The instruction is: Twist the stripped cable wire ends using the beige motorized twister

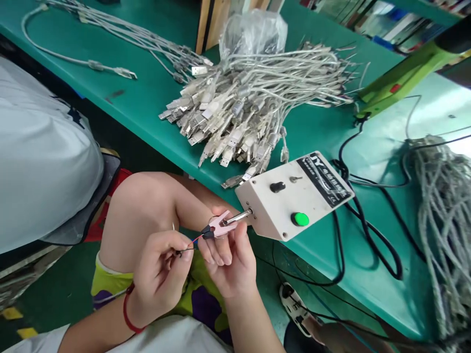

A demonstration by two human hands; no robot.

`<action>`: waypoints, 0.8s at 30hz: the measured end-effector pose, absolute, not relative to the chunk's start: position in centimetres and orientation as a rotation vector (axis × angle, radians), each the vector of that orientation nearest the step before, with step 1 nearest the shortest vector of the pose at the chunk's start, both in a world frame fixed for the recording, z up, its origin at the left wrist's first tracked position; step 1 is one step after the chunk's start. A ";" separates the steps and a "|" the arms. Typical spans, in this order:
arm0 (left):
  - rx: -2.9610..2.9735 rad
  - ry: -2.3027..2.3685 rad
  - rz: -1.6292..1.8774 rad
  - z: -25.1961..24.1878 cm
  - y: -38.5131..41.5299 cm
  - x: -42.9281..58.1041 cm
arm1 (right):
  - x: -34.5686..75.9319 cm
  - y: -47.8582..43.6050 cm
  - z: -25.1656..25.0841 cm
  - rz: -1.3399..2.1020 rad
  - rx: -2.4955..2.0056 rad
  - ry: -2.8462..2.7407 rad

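My left hand [162, 267] is closed in a pinch on thin wires [195, 240], one red and one dark among them, which run up to the black-tipped jaws of a pink clip [221, 225]. A length of grey cable [112, 296] shows beside my left wrist. The fingers of my right hand [230, 260] are curled round the clip, thumb near its handle end. That clip sits on a metal shaft [239, 216] coming out of a white control box [287, 196] with a black knob, a toggle switch and a green button. Its jaws' grip on the wires is too small to make out.
A big pile of USB cables [235, 108] lies behind the box on the green table [140, 117]. More cables [449, 220] lie at the right. A green tool-like arm [401, 73], black cords [382, 235] and a plastic bag [253, 34] stand around. A person [44, 157] sits at left.
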State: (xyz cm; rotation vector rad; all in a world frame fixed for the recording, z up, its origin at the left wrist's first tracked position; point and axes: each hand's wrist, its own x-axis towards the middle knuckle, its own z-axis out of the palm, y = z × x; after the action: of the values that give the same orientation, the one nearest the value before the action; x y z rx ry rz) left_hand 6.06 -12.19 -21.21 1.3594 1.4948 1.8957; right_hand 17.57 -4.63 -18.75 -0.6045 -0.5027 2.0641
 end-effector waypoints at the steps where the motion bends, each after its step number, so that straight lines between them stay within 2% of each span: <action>1: 1.347 1.486 1.881 -21.2 -12.2 6.1 | 17.5 -4.6 -18.9 2.053 -0.610 -0.503; 13: 1.233 1.303 1.741 -20.7 -11.6 6.0 | 17.4 -4.7 -19.6 1.934 -0.732 -0.533; 24: 1.184 1.299 1.701 -20.9 -11.6 6.2 | 17.9 -4.6 -19.0 1.978 -0.792 -0.607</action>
State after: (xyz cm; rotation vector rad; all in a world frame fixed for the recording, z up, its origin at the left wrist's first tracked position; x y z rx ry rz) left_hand 6.18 -11.62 -20.90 1.1836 1.2995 1.7008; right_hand 17.88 -4.55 -19.00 -0.7923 -0.6067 1.9780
